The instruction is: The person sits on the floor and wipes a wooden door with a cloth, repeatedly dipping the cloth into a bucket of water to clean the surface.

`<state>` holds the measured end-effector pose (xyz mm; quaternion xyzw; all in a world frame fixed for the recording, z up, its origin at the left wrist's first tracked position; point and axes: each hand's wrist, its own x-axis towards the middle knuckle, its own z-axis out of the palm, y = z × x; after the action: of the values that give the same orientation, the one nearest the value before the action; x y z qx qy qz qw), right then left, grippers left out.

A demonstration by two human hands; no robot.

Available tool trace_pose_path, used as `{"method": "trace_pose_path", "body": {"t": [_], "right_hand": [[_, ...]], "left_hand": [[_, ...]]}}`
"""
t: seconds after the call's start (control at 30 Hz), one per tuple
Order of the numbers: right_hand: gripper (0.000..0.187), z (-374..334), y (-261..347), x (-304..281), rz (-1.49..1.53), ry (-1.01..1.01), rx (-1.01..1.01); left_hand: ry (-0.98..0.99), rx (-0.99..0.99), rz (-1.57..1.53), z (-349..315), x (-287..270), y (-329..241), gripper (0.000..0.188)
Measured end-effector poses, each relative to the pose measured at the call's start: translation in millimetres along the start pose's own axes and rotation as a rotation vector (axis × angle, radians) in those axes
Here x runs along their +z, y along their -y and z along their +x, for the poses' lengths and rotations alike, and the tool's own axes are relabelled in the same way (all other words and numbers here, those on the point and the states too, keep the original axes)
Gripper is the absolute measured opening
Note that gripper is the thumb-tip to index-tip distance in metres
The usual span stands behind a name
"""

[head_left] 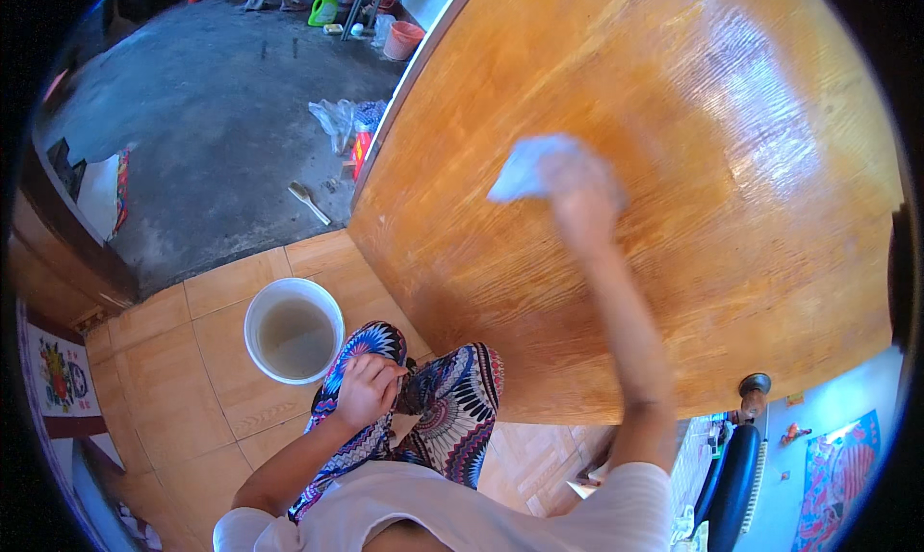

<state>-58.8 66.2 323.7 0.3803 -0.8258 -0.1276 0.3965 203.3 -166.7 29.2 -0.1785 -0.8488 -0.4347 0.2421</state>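
A pale bluish-white cloth [527, 167] lies flat against a wide, varnished wooden door [500, 292]. My right hand [582, 191], smeared by motion, presses the cloth to the wood with the arm stretched out. Resting on my left knee, my left hand [371, 388] has its fingers curled in, and nothing shows in them. Just left of that knee stands a white bucket [252, 333] with cloudy, greyish water [296, 338] inside.
A round dark knob [756, 384] sticks out at the door's lower right. Tan tiles [144, 379] lie under the bucket. Past the threshold, on dark concrete, are a brush [309, 204], a plastic bag [334, 121], a green jug [323, 10] and a pink bucket [402, 40].
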Motion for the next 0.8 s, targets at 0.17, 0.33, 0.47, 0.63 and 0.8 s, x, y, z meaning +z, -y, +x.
{"method": "trace_pose_path", "body": {"t": [0.17, 0.33, 0.47, 0.63, 0.8], "right_hand": [[0.036, 119, -125, -130, -0.823, -0.473, 0.05], [0.026, 159, -150, -142, -1.063, -0.552, 0.269], [0.038, 132, -86, -39, -0.808, -0.347, 0.123], [0.013, 36, 43, 109, -0.021, -0.228, 0.19], [0.039, -137, 191, 215, 0.032, 0.514, 0.183]], "left_hand": [[0.043, -0.01, -0.022, -1, 6, 8, 0.017], [0.077, -0.027, -0.052, 5, 11, 5, 0.019], [0.091, -0.04, -0.031, 5, 7, 9, 0.018], [0.099, 0.01, -0.003, 2, 10, 12, 0.02], [0.052, 0.008, 0.015, -2, 3, 5, 0.019]]}}
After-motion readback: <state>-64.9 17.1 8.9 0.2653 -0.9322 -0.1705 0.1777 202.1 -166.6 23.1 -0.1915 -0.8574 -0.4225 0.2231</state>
